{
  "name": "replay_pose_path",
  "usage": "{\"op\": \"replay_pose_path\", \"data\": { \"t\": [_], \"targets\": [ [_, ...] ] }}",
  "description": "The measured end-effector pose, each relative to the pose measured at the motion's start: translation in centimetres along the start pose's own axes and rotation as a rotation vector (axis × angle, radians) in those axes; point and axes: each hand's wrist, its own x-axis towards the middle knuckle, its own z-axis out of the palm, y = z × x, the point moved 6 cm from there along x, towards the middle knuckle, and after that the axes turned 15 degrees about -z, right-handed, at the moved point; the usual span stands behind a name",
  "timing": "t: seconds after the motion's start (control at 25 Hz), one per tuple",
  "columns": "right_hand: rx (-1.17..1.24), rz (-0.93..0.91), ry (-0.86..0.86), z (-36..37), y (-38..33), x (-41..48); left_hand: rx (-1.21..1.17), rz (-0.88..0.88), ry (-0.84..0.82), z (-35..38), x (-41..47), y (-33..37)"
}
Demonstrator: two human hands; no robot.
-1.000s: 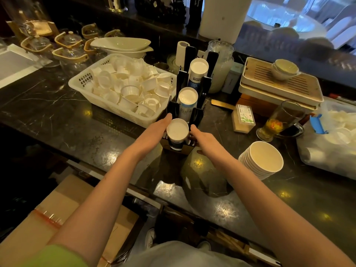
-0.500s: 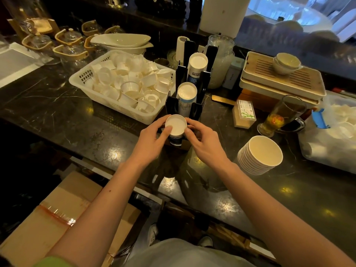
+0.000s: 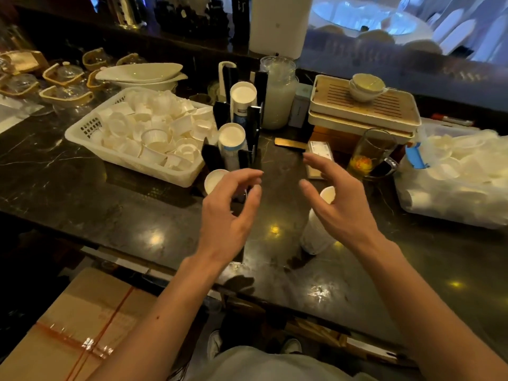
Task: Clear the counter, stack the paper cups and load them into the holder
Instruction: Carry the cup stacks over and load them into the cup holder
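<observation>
A black tiered cup holder (image 3: 248, 125) stands mid-counter with three stacks of white paper cups in it: a rear stack (image 3: 243, 94), a middle stack (image 3: 231, 136) and a front stack (image 3: 215, 180). My left hand (image 3: 229, 210) hovers just in front of the front stack, fingers curled apart, holding nothing. My right hand (image 3: 338, 204) is raised to the right, fingers spread and empty. It partly hides a loose stack of paper cups (image 3: 316, 229) lying on the dark counter (image 3: 110, 204).
A white basket (image 3: 137, 160) of small white cups sits left of the holder. A glass mug of tea (image 3: 368, 155), stacked tea trays (image 3: 362, 111) and a plastic bag of cups (image 3: 453, 177) stand on the right. A cardboard box (image 3: 71, 325) lies below the counter edge.
Both hands have let go of the front cup stack in the holder and pulled back toward me, spreading apart; the right hand moved right over the loose cup stack.
</observation>
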Motion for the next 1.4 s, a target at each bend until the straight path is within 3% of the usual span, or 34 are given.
{"op": "replay_pose_path", "data": {
  "t": [0.16, 0.24, 0.4, 0.56, 0.68, 1.04, 1.4],
  "targets": [
    [-0.082, 0.09, 0.031, -3.6, 3.7, -3.3, -0.125, -0.222, -0.187, 5.5, -0.4, -1.2],
    [-0.061, 0.157, 0.033, -4.5, 5.7, -5.0, -0.065, -0.293, -0.28, 8.1, -0.3, -2.4],
    [0.049, 0.356, -0.046, -4.1, 9.3, -8.9, 0.186, -0.345, -0.518, 12.2, -1.1, -4.8],
    [0.263, 0.396, -0.132, -2.4, 10.7, -11.2, 0.163, -0.36, -0.638, 14.4, -1.9, -5.8],
    [0.344, 0.373, -0.127, -1.6, 11.1, -11.8, 0.16, -0.311, -0.647, 15.2, -2.0, -5.4],
    [0.222, 0.206, -0.079, -2.9, 10.9, -9.2, 0.114, -0.223, -0.516, 14.2, -0.4, -3.8],
    [0.475, 0.002, -0.047, -3.8, 7.1, -0.1, 0.167, -0.093, -0.328, 7.6, 2.7, 1.4]
  ]
}}
